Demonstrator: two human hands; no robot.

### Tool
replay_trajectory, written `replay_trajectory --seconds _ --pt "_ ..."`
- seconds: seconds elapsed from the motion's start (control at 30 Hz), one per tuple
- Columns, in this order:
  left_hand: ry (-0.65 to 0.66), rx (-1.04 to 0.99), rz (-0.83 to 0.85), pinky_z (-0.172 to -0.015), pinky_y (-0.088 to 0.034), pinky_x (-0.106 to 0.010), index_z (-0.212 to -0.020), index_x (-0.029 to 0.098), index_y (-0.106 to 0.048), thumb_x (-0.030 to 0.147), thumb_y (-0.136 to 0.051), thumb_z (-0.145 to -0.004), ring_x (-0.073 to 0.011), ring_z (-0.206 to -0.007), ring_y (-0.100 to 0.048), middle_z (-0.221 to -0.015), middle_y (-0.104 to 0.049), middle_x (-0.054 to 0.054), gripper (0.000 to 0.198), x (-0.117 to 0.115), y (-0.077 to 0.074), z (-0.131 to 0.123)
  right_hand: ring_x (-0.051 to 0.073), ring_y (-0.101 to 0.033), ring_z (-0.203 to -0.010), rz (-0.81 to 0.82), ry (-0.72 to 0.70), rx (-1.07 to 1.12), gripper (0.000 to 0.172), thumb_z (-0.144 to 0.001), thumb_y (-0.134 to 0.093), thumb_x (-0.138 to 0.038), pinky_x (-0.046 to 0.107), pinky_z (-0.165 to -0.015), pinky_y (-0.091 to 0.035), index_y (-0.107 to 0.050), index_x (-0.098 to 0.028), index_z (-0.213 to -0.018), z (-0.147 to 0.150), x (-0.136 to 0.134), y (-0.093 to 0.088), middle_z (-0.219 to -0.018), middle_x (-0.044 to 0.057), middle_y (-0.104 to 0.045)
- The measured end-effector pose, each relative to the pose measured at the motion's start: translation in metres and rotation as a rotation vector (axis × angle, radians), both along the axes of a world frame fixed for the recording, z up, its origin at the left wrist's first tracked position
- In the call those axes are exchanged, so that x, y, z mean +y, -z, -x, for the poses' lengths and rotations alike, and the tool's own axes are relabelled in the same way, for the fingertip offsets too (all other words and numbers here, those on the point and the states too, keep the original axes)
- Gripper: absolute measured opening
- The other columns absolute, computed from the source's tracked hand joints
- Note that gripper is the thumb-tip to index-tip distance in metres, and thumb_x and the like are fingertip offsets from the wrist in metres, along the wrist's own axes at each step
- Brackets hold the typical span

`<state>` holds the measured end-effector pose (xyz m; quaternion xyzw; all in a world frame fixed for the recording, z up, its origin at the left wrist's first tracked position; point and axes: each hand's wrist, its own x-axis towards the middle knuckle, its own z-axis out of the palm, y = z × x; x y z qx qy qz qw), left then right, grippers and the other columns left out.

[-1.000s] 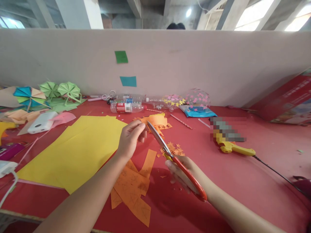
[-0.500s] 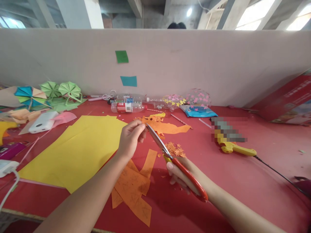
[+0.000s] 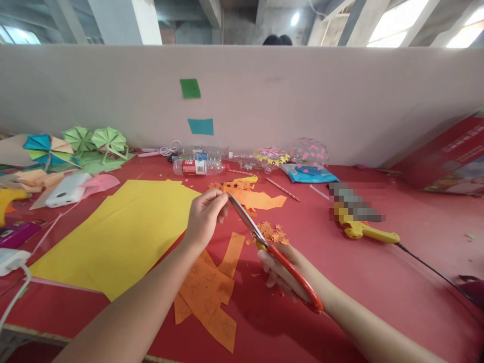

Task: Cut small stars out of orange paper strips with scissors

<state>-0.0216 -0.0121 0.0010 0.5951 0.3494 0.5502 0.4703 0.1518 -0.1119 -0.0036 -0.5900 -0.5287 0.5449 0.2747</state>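
My left hand (image 3: pixel 206 217) is pinched around the near end of an orange paper strip (image 3: pixel 266 200) that stretches off to the right; the grip itself is partly hidden. My right hand (image 3: pixel 282 269) is closed around the red handles of a pair of scissors (image 3: pixel 251 226). The blades point up and left, their tips at my left fingertips. Behind the scissors lies a heap of small orange paper stars (image 3: pixel 274 233). Orange sheets with drawn star outlines (image 3: pixel 207 282) rest below my hands. Orange scraps with star-shaped holes (image 3: pixel 236 186) lie beyond my left hand.
Yellow paper (image 3: pixel 124 227) covers the left. Along the back are plastic bottles (image 3: pixel 194 167), a blue packet (image 3: pixel 312 174) and a straw (image 3: pixel 283 189). To the right lies a yellow glue gun (image 3: pixel 372 233) with its cord. Paper fans (image 3: pixel 108 140) and a white device (image 3: pixel 68 190) sit left.
The right end of the orange strip has drawn in to the left, uncovering the straw's lower end. Both hands and the scissors have barely moved.
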Motion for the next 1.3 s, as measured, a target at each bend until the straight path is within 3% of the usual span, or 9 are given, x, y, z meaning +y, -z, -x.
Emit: replay_trajectory --seconds 0.27,0.6,0.83,0.97,1.1,1.3 --pt "0.019 -0.016 0.02 -0.043 -0.033 -0.02 -0.058 0.018 -0.056 0.025 -0.053 -0.083 -0.0066 -0.042 -0.043 -0.049 -0.05 0.004 0.026 0.0003 0.0 0.0004 0.002 -0.036 -0.029 0.018 0.006 -0.06 0.045 -0.074 -0.059 -0.061 0.015 -0.027 -0.028 -0.043 -0.019 -0.064 0.0002 0.0007 -0.0033 -0.053 -0.005 -0.052" --pt "0.02 -0.021 0.024 -0.042 -0.033 -0.02 -0.056 0.018 -0.055 0.025 -0.053 -0.082 -0.0068 -0.042 -0.043 -0.047 -0.05 0.004 0.026 0.0019 -0.0002 0.0012 0.01 -0.049 -0.036 0.015 0.008 -0.067 0.051 -0.07 -0.059 -0.067 0.016 -0.029 -0.03 -0.037 -0.023 -0.058 0.0001 0.0002 -0.0068 -0.034 -0.009 -0.034" --pt "0.027 -0.017 0.044 -0.042 -0.032 -0.02 -0.056 0.018 -0.055 0.025 -0.053 -0.081 -0.0067 -0.041 -0.042 -0.046 -0.05 0.004 0.026 0.002 -0.0012 0.0013 0.008 -0.04 -0.03 0.014 0.015 -0.076 0.047 -0.074 -0.059 -0.063 0.018 -0.03 -0.03 -0.039 -0.023 -0.06 0.0015 0.0008 -0.0073 -0.033 -0.01 -0.034" --pt "0.02 -0.004 0.058 -0.041 -0.032 -0.02 -0.056 0.018 -0.055 0.026 -0.054 -0.08 -0.0064 -0.039 -0.041 -0.045 -0.049 0.005 0.025 0.0022 -0.0021 0.001 0.008 -0.044 -0.032 0.03 0.016 -0.092 0.049 -0.074 -0.059 -0.063 0.016 -0.029 -0.028 -0.037 -0.022 -0.059 0.0011 0.0007 -0.0068 -0.038 -0.008 -0.042" --pt "0.011 0.023 0.065 -0.041 -0.032 -0.02 -0.057 0.018 -0.054 0.027 -0.054 -0.079 -0.0065 -0.039 -0.041 -0.045 -0.049 0.004 0.024 0.002 -0.0035 0.0015 0.004 -0.039 -0.029 0.024 0.019 -0.086 0.05 -0.074 -0.06 -0.063 0.014 -0.027 -0.026 -0.037 -0.021 -0.059 -0.0005 0.0012 -0.0035 -0.044 -0.008 -0.044" --pt "-0.044 0.053 0.004 -0.043 -0.034 -0.02 -0.059 0.018 -0.054 0.026 -0.055 -0.078 -0.0064 -0.042 -0.043 -0.049 -0.051 0.004 0.021 0.0055 -0.0042 0.0057 0.004 -0.036 -0.027 0.06 0.033 -0.105 0.049 -0.074 -0.062 -0.061 0.014 -0.025 -0.023 -0.038 -0.021 -0.06 -0.0015 0.0041 -0.001 -0.045 -0.008 -0.044"
